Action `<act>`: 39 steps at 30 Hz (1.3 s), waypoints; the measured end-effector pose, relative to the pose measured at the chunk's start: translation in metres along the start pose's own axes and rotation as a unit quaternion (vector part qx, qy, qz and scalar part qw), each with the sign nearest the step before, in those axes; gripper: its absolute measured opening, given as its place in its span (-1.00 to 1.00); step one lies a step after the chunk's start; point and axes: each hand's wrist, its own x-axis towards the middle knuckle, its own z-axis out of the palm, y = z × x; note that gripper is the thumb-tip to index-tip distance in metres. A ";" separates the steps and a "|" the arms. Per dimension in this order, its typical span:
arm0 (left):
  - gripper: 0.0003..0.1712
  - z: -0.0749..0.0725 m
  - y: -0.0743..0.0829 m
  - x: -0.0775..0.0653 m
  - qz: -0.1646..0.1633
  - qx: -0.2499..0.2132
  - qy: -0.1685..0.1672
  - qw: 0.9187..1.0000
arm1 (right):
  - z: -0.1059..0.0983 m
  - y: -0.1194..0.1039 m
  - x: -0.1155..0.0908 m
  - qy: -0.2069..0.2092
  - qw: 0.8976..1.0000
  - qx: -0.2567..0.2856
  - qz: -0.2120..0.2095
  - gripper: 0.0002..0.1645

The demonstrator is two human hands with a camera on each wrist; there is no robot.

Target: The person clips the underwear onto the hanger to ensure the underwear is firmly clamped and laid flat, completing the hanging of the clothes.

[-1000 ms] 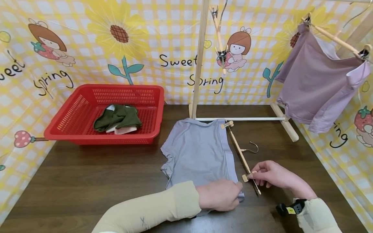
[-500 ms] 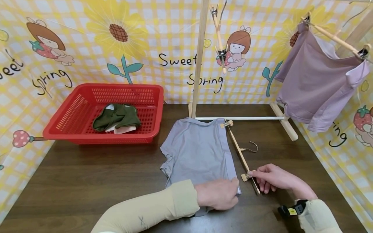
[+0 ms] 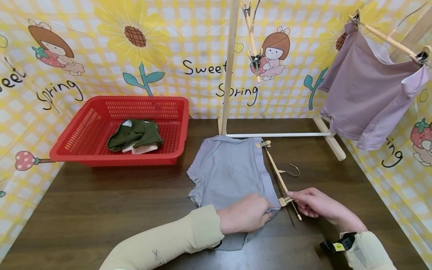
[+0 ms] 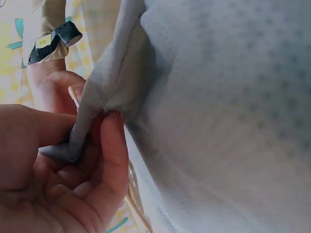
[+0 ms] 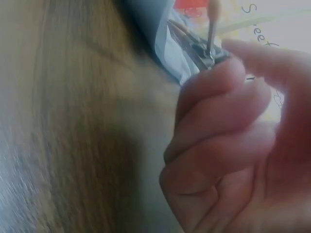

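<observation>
Grey-lilac shorts (image 3: 229, 172) lie on the table with their waistband toward the right. A wooden clip hanger (image 3: 277, 170) with a metal hook lies along that waistband, its far clip (image 3: 263, 144) on the waistband's far corner. My left hand (image 3: 246, 214) pinches the near waistband corner; in the left wrist view its thumb and fingers hold a fold of the cloth (image 4: 92, 104). With thumb and curled fingers, my right hand (image 3: 314, 204) grips the near clip (image 3: 285, 201), which sits right at the waistband edge. The right wrist view shows the clip's metal part (image 5: 206, 53) above the fingers.
A red basket (image 3: 118, 158) with a dark green garment (image 3: 135, 135) stands at the back left. Behind the shorts rises a wooden rack (image 3: 229, 75). Lilac shorts (image 3: 368, 90) hang from it at right, and a bare clip hanger (image 3: 252, 41) hangs near its post.
My left hand has moved up and left with the waistband corner, baring more cloth below it. My right hand has brought the near clip up against the waistband edge.
</observation>
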 end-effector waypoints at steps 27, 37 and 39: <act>-0.81 0.000 0.005 0.003 -0.006 -0.031 0.076 0.997 | 0.014 -0.014 0.002 0.068 0.997 0.012 -0.031 -0.28; -0.88 -0.006 0.007 0.007 -0.032 -0.055 0.077 0.995 | 0.013 -0.012 0.009 0.005 0.993 0.111 0.045 -0.18; -0.87 -0.008 0.007 0.006 -0.031 -0.059 0.081 0.995 | 0.010 -0.010 0.012 -0.023 0.985 0.163 0.054 -0.13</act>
